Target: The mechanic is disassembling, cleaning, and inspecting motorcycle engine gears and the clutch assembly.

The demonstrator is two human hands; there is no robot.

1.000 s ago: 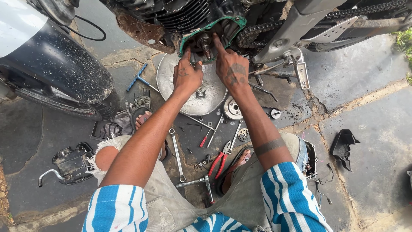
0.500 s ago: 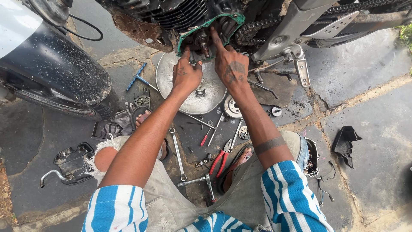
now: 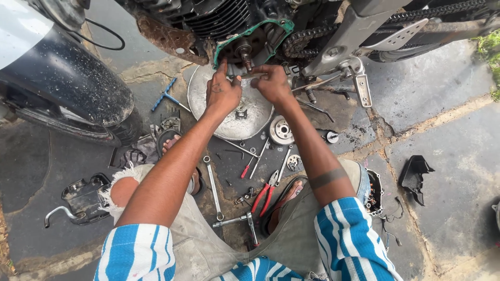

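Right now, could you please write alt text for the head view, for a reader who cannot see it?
Both the left hand and right hand reach to an opened motorcycle engine with a green gasket. A round metal pan, wrenches and red-handled pliers lie on the pavement below.

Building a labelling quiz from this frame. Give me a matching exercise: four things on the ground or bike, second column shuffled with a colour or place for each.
Things:
1. T-handle wrench
2. Pliers
3. Gasket rim on the open engine case
4. Round metal pan

Descriptions:
A. Green, up on the bike just above both hands
B. Red handles, lying on the ground between the person's knees
C. Blue, on the ground beside the front tyre
D. Silvery grey, on the ground directly under the left hand and right hand

Pairs: 1-C, 2-B, 3-A, 4-D
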